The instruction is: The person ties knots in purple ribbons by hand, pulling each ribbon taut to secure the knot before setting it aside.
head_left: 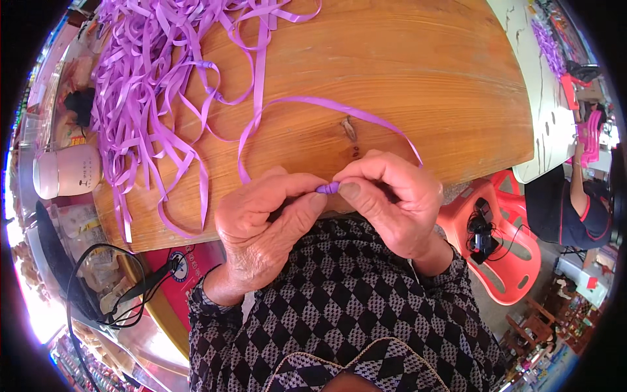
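Observation:
A purple ribbon loops over the table in front of me, and a coiled knot in it sits between my two hands. My left hand pinches one side of this knot between thumb and forefinger. On the other side, my right hand pinches it the same way, its thumb and forefinger almost meeting the left ones. Both hands are just above the table's near edge. A big tangled heap of purple ribbons covers the table's left end, some showing similar coiled knots.
The wooden table fills the far middle. A pinkish-white jar and black cables lie to the left. At right stand a red plastic stool with a black device on it, a white marbled table and another person.

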Available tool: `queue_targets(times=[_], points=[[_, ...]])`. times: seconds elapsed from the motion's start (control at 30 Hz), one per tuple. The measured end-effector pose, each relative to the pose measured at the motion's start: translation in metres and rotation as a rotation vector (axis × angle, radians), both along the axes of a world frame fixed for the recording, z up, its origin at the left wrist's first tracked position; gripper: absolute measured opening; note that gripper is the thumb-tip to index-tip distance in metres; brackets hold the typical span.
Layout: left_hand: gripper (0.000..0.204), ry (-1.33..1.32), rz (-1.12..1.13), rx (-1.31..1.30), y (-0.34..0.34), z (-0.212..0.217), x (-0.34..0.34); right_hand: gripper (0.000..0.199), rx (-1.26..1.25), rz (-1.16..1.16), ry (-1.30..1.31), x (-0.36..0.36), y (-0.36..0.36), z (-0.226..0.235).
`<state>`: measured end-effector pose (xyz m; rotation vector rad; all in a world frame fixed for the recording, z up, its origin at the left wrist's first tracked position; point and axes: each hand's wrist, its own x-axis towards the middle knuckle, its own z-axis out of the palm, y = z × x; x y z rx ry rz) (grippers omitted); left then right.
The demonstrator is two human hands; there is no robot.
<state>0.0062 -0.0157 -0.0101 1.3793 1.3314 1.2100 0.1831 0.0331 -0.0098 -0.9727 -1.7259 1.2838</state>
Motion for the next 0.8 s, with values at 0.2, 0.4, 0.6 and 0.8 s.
queue_targets(times=[0.2,0.4,0.6,0.8], points=[[0.013,-0.026,0.004,0.010,0.000,-0.003,0.000,0.007,-0.029,-0.014,0.033,-0.002,-0.003,-0.005],[0.013,-0.084,0.005,0.011,-0.001,-0.006,0.000,0.008,0.026,0.015,-0.017,0.000,-0.001,-0.005],[0.013,-0.039,-0.020,0.007,-0.001,-0.007,0.000,0.010,-0.032,0.042,0.028,0.001,-0.003,-0.005],[0.013,0.038,-0.025,0.089,-0.001,-0.007,0.002,0.009,-0.062,-0.005,0.078,-0.002,-0.008,-0.014]])
